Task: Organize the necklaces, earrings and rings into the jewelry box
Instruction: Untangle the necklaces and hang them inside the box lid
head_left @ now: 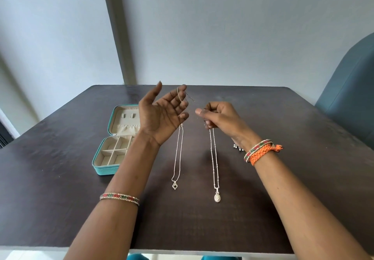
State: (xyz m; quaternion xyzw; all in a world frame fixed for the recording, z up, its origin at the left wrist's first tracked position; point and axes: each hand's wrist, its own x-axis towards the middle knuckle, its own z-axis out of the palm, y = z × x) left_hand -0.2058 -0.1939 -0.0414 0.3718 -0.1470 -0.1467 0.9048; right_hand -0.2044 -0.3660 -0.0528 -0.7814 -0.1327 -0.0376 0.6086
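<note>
The left hand (162,114), fingers spread, has the heart necklace (178,154) draped over a fingertip, the right hand (218,116) pinches the oval-pendant necklace (214,162), both dangling right of the jewelry box (113,138); thin, floppy chains probably tangle, so holding them near the top looks best.

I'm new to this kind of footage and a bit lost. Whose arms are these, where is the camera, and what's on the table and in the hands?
There is no machine here: a person wears a camera on the head, looking down at their own arms. The left hand, palm up, carries a heart-pendant necklace looped over its fingers. The right hand grips an oval-pendant necklace. On the dark table lies an open teal jewelry box, its visible compartments empty. Small silver pieces peek out behind the right wrist.
</note>
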